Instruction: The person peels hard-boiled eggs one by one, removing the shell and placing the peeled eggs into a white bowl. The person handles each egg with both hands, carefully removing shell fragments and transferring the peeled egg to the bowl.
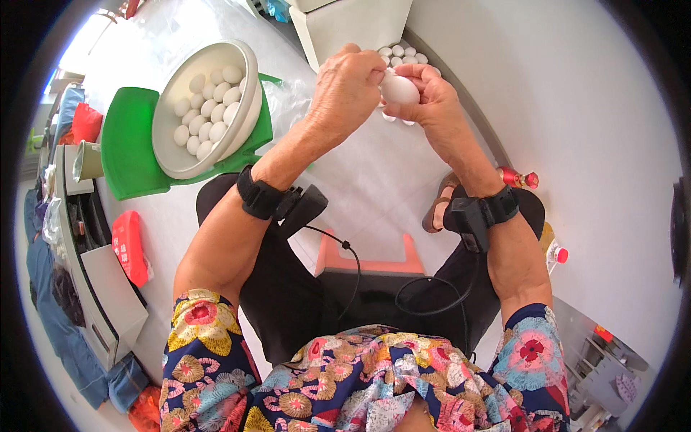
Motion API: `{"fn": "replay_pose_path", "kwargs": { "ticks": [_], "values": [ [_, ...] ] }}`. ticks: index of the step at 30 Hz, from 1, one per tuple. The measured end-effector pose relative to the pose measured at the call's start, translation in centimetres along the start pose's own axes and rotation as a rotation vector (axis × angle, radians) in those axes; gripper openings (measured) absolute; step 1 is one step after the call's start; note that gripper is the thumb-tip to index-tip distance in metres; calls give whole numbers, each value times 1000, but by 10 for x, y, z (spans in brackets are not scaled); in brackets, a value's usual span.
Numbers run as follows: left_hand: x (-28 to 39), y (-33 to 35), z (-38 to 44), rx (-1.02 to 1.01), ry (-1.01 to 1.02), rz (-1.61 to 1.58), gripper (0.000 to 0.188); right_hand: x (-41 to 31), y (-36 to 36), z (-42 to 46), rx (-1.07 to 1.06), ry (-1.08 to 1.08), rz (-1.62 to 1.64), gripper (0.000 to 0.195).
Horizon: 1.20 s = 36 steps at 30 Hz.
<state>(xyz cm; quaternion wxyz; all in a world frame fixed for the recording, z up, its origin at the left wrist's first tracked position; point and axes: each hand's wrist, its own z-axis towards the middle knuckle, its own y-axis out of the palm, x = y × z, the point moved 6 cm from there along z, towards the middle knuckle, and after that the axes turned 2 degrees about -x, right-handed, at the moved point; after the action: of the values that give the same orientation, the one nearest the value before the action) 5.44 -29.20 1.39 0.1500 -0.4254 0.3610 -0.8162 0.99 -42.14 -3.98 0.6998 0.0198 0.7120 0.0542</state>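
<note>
My right hand (437,97) holds a white ball-like object (400,90), egg-sized or somewhat larger, between thumb and fingers. At its upper left side, the fingertips of my left hand (351,81) are pinched together on a small white bit. Whether that bit is part of the object, I cannot tell. Left of my hands, a pale plastic basin (251,86) holds several white egg-like balls (207,108) and rests tilted on a green plastic stool or chair (129,143). More white round pieces (398,51) lie on the floor beyond my hands, partly hidden by them.
A pale bin (351,32) stands beyond my hands, near the wall. Clear plastic sheeting (200,27) lies behind the basin. A red-capped bottle (559,255) and a red bottle (518,178) stand at right. Left are a red package (129,248) and a drawer cabinet (108,302). A cable (353,270) hangs over my lap.
</note>
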Motion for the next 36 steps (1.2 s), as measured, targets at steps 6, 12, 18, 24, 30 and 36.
{"fn": "replay_pose_path", "kwargs": {
  "ticks": [6, 12, 18, 24, 30, 36],
  "values": [
    [6, -5, -5, 58, -32, -207, 9, -3, 5, 2, -71, 85, 586, 35],
    [16, 1, -7, 105, 110, -42, 9, 7, 8, 4, -77, 112, 687, 36],
    [11, 0, -4, 105, -6, -169, 7, 8, 5, 5, -96, 87, 651, 32],
    [25, 0, -10, 171, 192, -33, 8, 3, 9, 5, -48, 22, 565, 35],
    [15, -5, -2, 146, 86, -118, 7, -1, 12, 2, -95, -1, 386, 41],
    [7, -5, 2, 102, 44, -22, 10, -2, 9, 1, -50, -19, 253, 40]
  ]
}}
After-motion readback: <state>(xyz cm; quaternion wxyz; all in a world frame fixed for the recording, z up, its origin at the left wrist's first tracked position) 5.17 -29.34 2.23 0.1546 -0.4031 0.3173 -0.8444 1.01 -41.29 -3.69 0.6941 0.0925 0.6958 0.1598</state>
